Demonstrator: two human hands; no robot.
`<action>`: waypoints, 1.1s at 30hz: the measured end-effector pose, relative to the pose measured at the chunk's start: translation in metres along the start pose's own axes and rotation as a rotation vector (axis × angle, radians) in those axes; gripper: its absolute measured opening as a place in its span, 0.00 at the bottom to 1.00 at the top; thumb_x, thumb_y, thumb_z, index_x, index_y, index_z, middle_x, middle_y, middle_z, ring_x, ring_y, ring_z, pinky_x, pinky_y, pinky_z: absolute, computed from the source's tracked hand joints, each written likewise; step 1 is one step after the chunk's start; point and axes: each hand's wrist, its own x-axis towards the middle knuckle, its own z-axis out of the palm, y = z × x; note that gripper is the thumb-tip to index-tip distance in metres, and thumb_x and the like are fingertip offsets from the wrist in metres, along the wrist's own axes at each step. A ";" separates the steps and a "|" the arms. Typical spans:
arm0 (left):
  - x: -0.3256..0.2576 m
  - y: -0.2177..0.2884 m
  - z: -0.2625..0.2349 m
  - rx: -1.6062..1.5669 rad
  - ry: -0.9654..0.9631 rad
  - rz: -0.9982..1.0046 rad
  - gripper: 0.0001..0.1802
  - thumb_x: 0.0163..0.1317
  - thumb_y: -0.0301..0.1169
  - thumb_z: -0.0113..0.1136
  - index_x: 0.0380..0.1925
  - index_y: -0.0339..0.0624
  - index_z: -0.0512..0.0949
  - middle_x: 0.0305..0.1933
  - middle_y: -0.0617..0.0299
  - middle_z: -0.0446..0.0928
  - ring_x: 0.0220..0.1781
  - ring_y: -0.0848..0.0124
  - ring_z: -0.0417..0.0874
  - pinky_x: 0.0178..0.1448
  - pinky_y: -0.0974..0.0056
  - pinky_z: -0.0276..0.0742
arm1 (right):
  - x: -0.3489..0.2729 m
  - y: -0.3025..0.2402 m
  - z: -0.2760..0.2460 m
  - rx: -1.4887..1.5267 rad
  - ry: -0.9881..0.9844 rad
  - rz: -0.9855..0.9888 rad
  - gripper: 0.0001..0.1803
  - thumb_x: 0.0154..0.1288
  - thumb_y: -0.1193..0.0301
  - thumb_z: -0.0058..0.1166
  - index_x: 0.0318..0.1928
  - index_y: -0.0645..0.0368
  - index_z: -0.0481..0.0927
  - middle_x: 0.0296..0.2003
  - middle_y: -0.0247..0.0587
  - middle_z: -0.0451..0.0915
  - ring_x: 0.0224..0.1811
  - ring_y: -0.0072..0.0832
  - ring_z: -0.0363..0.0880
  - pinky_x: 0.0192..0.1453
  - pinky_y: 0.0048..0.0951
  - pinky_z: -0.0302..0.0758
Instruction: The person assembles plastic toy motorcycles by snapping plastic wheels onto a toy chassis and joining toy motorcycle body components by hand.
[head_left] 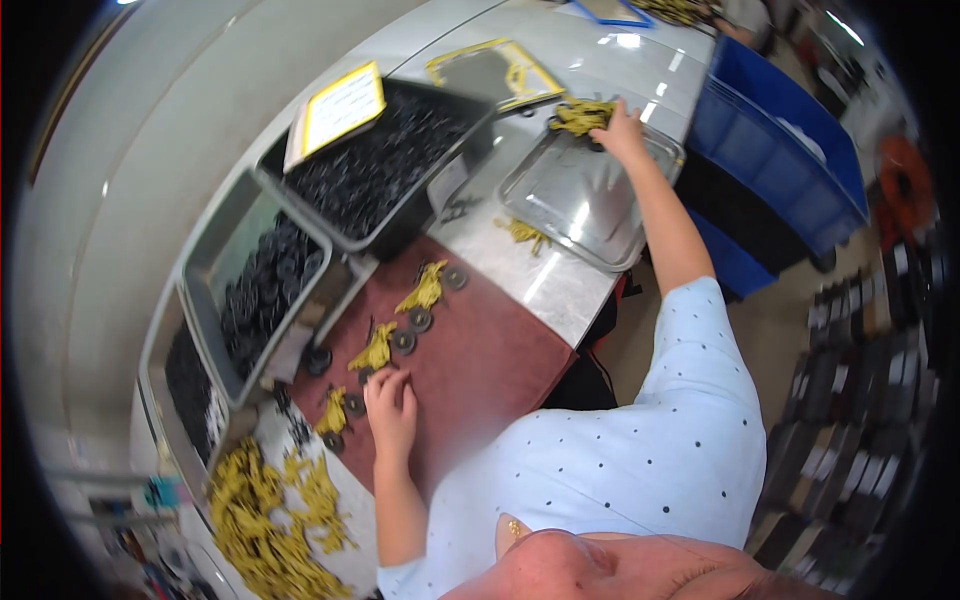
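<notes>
My left hand (390, 405) is over the red-brown cloth (480, 345), fingers extended and slightly bent, fingertips beside a black wheel (366, 377). A slanting row of crumpled-looking yellow parts (421, 290) and round black wheels (403, 342) lies on the cloth, running past that hand. My right arm reaches out to the far right. There my right hand (622, 135) has thumb and fingers around a yellow part (582, 117) with dark pieces at it, at the far edge of a shiny metal tray (570, 200). The exact grip is too small to tell.
Grey bins hold small black parts (375, 165) and black wheels (265, 290). A yellow-edged sheet (340, 105) rests on one bin. Yellow parts (265, 510) are heaped at the near left; a few yellow pieces (522, 233) lie by the tray. Blue crates (770, 150) stand right of the table.
</notes>
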 end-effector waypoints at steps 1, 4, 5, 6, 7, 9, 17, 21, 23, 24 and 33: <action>0.001 0.004 -0.001 -0.017 -0.011 -0.002 0.12 0.53 0.21 0.59 0.39 0.38 0.79 0.45 0.53 0.73 0.50 0.55 0.73 0.55 0.57 0.69 | -0.005 -0.002 -0.003 0.066 0.047 -0.103 0.51 0.50 0.58 0.68 0.68 0.62 0.54 0.63 0.75 0.55 0.67 0.62 0.56 0.70 0.47 0.59; -0.002 0.019 -0.011 0.004 -0.066 -0.003 0.14 0.53 0.22 0.61 0.42 0.37 0.78 0.50 0.52 0.73 0.54 0.54 0.73 0.58 0.56 0.69 | -0.047 -0.028 -0.027 0.260 0.112 -0.393 0.40 0.52 0.62 0.66 0.64 0.61 0.63 0.61 0.66 0.62 0.65 0.55 0.61 0.68 0.44 0.61; -0.002 0.024 -0.015 0.033 -0.144 0.059 0.17 0.52 0.23 0.62 0.44 0.37 0.77 0.53 0.51 0.72 0.58 0.54 0.72 0.60 0.56 0.69 | -0.065 -0.040 -0.035 0.263 0.086 -0.431 0.40 0.52 0.62 0.66 0.64 0.61 0.63 0.61 0.66 0.62 0.65 0.55 0.61 0.68 0.44 0.61; -0.004 0.031 -0.021 0.032 -0.124 0.024 0.17 0.52 0.23 0.62 0.44 0.37 0.77 0.53 0.51 0.72 0.58 0.54 0.72 0.60 0.56 0.69 | -0.085 -0.051 -0.042 0.326 0.060 -0.515 0.37 0.53 0.63 0.65 0.62 0.59 0.67 0.61 0.63 0.63 0.65 0.53 0.62 0.68 0.43 0.62; -0.007 0.037 -0.028 0.096 -0.225 0.053 0.20 0.52 0.25 0.62 0.47 0.37 0.76 0.57 0.50 0.71 0.60 0.52 0.70 0.63 0.56 0.68 | -0.104 -0.066 -0.048 0.383 0.032 -0.601 0.33 0.54 0.64 0.65 0.60 0.58 0.70 0.61 0.59 0.64 0.65 0.50 0.63 0.67 0.41 0.62; -0.021 0.039 -0.037 0.211 -0.389 0.079 0.26 0.52 0.28 0.64 0.53 0.36 0.73 0.65 0.47 0.65 0.67 0.51 0.66 0.66 0.55 0.66 | -0.145 -0.102 -0.052 0.424 -0.098 -0.753 0.27 0.56 0.66 0.63 0.57 0.55 0.74 0.61 0.56 0.65 0.64 0.50 0.64 0.67 0.40 0.63; -0.046 0.033 -0.080 0.143 -0.421 0.014 0.22 0.55 0.27 0.61 0.52 0.38 0.74 0.59 0.50 0.72 0.61 0.53 0.72 0.62 0.56 0.70 | -0.222 -0.153 -0.042 0.418 -0.552 -0.966 0.16 0.60 0.75 0.58 0.50 0.56 0.78 0.57 0.45 0.73 0.56 0.41 0.75 0.56 0.36 0.74; -0.053 0.017 -0.099 0.175 -0.177 -0.085 0.17 0.55 0.24 0.59 0.47 0.39 0.77 0.50 0.51 0.77 0.52 0.54 0.77 0.56 0.56 0.73 | -0.199 -0.143 -0.024 0.363 -0.534 -0.862 0.14 0.58 0.77 0.54 0.46 0.57 0.81 0.50 0.47 0.77 0.52 0.44 0.76 0.55 0.38 0.73; -0.060 0.011 -0.110 0.212 -0.098 -0.136 0.16 0.55 0.23 0.58 0.46 0.38 0.78 0.49 0.51 0.78 0.51 0.54 0.78 0.55 0.56 0.74 | -0.181 -0.136 -0.024 0.086 -0.377 -0.729 0.13 0.57 0.79 0.49 0.41 0.57 0.83 0.44 0.48 0.81 0.47 0.44 0.79 0.51 0.38 0.75; -0.064 0.008 -0.114 0.206 -0.067 -0.206 0.15 0.56 0.22 0.58 0.45 0.38 0.78 0.48 0.52 0.78 0.50 0.54 0.78 0.54 0.56 0.74 | -0.174 -0.130 -0.029 0.071 -0.367 -0.716 0.13 0.57 0.79 0.49 0.41 0.57 0.83 0.44 0.48 0.81 0.47 0.44 0.79 0.51 0.38 0.75; -0.097 -0.040 -0.147 0.465 0.117 -0.488 0.13 0.56 0.19 0.57 0.43 0.37 0.78 0.45 0.53 0.75 0.50 0.53 0.75 0.55 0.59 0.71 | -0.176 -0.093 -0.034 0.112 -0.418 -0.721 0.09 0.60 0.75 0.52 0.40 0.61 0.83 0.38 0.51 0.82 0.41 0.45 0.81 0.45 0.37 0.75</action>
